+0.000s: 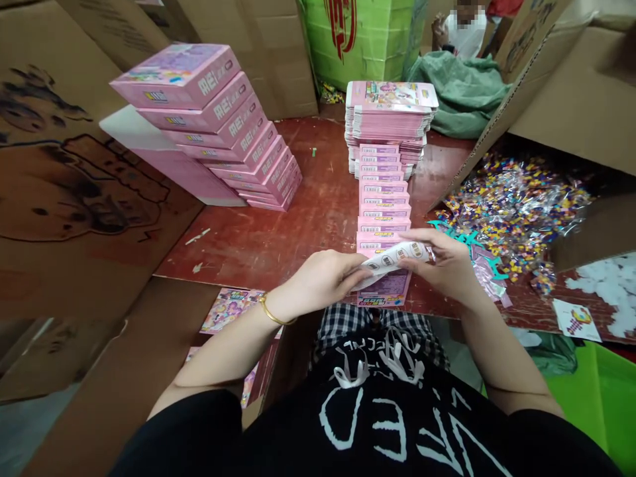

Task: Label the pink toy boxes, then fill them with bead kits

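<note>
Both my hands hold one flat pink carton (392,260) just above the near edge of the red table (298,218). My left hand (322,278) grips its left end with fingers closed; a gold bangle sits on that wrist. My right hand (447,262) pinches its right end. Under the carton a row of overlapping flat pink cartons (383,212) runs away from me to a tall pile of flat cartons (390,109).
A leaning stack of assembled pink boxes (218,119) stands at the back left. A heap of small bagged colourful toys (521,205) lies at the right. Cardboard sheets (74,185) surround the table. Another person (464,26) sits at the far back.
</note>
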Tool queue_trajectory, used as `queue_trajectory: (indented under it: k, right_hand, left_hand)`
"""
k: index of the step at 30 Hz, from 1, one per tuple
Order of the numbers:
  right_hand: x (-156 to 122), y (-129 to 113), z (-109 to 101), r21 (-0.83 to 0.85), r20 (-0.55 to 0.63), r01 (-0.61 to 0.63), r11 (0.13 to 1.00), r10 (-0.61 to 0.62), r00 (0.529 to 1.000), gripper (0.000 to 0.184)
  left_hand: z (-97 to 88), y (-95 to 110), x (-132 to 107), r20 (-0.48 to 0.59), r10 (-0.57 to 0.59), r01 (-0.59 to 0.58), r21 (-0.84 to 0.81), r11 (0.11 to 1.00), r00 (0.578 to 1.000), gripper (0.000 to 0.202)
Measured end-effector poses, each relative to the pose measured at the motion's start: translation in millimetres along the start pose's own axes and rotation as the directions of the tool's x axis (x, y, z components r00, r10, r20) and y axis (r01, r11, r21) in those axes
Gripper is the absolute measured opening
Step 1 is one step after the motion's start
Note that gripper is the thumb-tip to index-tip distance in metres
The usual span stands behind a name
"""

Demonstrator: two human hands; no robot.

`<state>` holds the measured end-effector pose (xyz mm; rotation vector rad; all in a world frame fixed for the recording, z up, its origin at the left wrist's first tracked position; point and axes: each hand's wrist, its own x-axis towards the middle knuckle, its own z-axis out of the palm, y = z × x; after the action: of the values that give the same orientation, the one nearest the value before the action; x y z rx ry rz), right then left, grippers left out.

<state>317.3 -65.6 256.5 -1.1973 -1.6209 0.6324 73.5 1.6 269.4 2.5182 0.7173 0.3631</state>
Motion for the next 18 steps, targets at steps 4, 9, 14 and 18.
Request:
queue_trajectory:
  k: [4, 9, 14, 18]
  right_hand:
    - [2, 6, -19, -0.29, -0.038, -0.037, 0.956, 0.027, 0.999, 0.014]
    - [7, 18, -28, -0.466, 0.013, 0.046, 0.884, -0.045, 0.999, 0.026]
    - [16, 19, -33, -0.304, 0.132, -0.04, 0.952, 0.083, 0.988, 0.026]
    - [13, 18, -32, -0.233, 0.086, -0.186, 0.955, 0.211, 0.974, 0.037]
  left_hand:
    - [-15.1, -6, -2, -0.008, -0.067, 0.067, 0.113, 0.991, 0.998, 0.017]
    - [-20.3, -8, -3, -0.058, -0.029, 0.038, 0.169, 0.985, 0.998, 0.02]
    - [-33.3, -13, -3, -0.236, -0.139, 0.153, 0.041, 0.987, 0.962, 0.019]
    - [-32.8, -34, -11, -0.442, -0.385, 0.21, -0.395, 0.894, 0.81, 0.031]
